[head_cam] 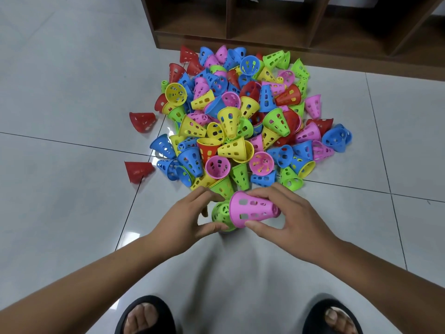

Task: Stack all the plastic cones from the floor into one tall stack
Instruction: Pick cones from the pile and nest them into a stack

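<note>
Pinching a pink cone (252,209) between thumb and curled fingers, the right hand (286,218) holds it tilted on its side just below the centre of the frame, its wide rim toward the left and overlapping a green cone (220,214). The left hand (190,216) grips that green cone, thumb underneath and fingers curled over the top. Above both hands, a heap of cones (240,121) in red, blue, yellow, green and pink sprawls over the tiled floor (72,92), with two red cones apart at its left edge. A wooden shelf (289,22) stands along the top, and two black sandals (144,317) show at the bottom.
</note>
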